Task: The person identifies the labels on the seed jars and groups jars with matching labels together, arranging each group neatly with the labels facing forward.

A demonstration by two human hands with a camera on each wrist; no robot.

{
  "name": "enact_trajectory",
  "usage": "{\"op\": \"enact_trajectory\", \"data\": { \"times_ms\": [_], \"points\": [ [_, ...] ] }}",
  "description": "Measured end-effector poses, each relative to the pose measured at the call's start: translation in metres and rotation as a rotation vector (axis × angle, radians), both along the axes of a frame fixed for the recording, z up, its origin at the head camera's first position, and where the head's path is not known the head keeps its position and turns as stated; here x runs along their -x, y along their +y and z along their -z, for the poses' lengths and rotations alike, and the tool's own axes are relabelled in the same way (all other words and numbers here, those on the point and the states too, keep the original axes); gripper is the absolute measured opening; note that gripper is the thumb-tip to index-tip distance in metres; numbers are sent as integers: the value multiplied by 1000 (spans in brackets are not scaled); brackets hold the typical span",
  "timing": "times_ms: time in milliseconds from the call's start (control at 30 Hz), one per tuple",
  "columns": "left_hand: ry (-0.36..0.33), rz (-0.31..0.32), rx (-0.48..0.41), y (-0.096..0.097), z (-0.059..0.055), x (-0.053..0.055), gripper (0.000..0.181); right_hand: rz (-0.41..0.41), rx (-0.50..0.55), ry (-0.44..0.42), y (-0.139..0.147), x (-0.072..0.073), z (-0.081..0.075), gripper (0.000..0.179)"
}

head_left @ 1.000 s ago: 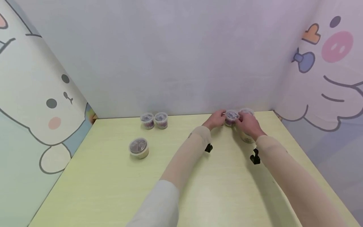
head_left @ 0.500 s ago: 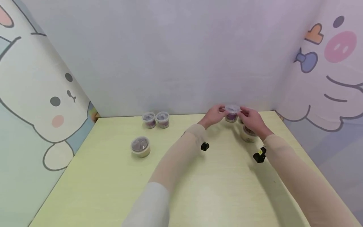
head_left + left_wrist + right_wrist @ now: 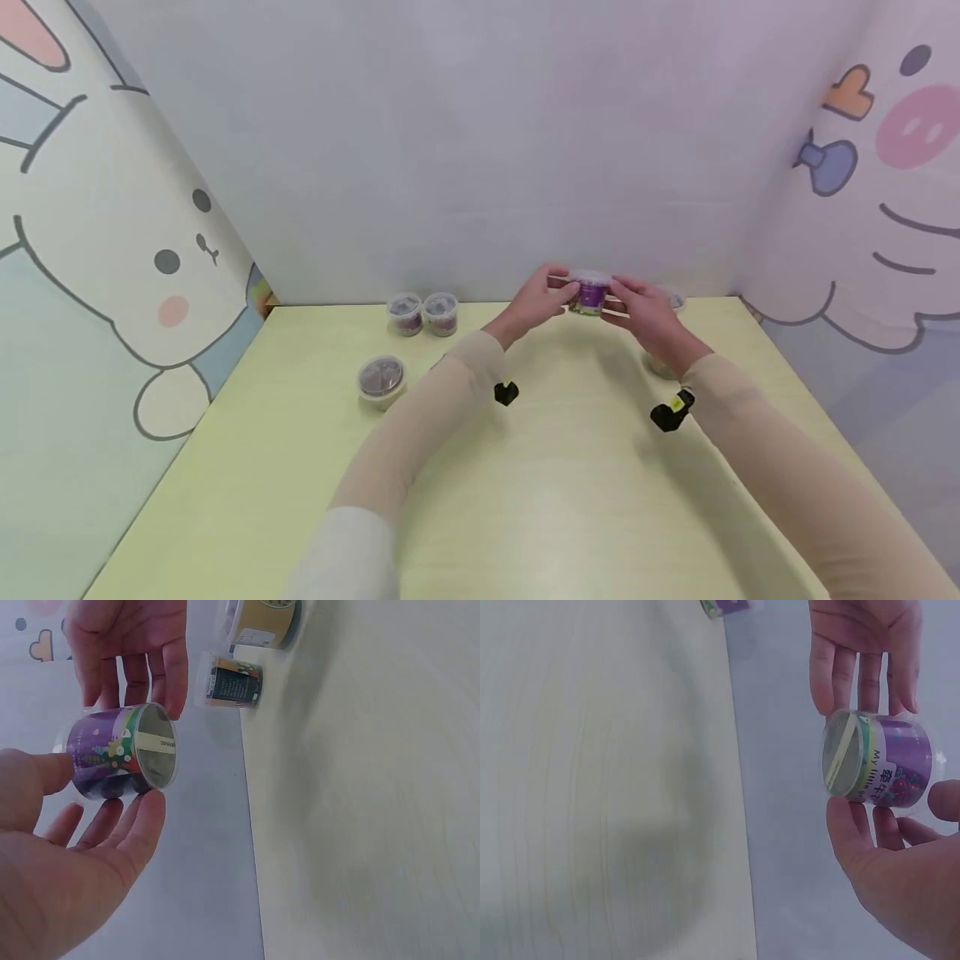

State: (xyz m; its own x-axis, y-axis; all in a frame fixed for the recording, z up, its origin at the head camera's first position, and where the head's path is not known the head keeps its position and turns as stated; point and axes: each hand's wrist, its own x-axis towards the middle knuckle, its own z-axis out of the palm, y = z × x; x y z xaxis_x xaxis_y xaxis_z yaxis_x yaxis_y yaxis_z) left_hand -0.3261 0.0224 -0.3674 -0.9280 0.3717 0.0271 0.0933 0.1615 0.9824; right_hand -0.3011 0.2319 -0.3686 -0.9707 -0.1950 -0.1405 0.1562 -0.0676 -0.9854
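Holding a purple tub point(image 3: 592, 297), right of the head view's centre
Left hand point(image 3: 534, 300) and right hand point(image 3: 651, 317) grip its opposite sides, arms point(image 3: 401, 437) outstretched.

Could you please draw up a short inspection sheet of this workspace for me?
Surface: pale yellow-green table, with arm shadows across it.
Job's things: purple-labelled tub, lifted off the table; two small tubs side by side at back left, a wider tub nearer; on the right, a dark-labelled tub and a brown-labelled tub.
Clutter: nothing seen.
Hands: left hand and right hand hold the purple-labelled tub between them.
Cables: nothing seen.
Surroundings: pale backdrop behind; cartoon-printed side panels.
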Motion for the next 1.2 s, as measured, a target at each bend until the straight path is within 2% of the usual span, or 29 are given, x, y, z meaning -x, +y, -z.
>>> {"op": "enact_trajectory", "data": {
  "times_ms": [133,200,400,567,733,900,1033,1200],
  "points": [
    [-66,-5,-96,-22,-6,-10,48,-30,55,-21,-18,0,-2,52],
    [-83,-3,-115,-32,-9,-16,47,-60,79,-24,-24,-1,-3,50],
    [-114,-29,-75,-60,-16,-33,43,-184,134,-45,-43,-7,1,54],
    [-107,-9,-38,-84,-17,-49,44,-230,199,-85,-60,-11,8,44],
    [-74,-2,-17,-114,-6,-65,45,-322,200,-101,-83,-21,18,50],
    [-81,-40,-8,-133,10,-84,44,-400,171,-120,-101,-37,31,65],
    [-105,-38,0,-136,18,-93,45,-401,133,-117,-104,-46,38,72],
    [-108,-17,-7,-131,24,-94,46,-382,123,-107,-97,-51,43,71]
  ]
}}
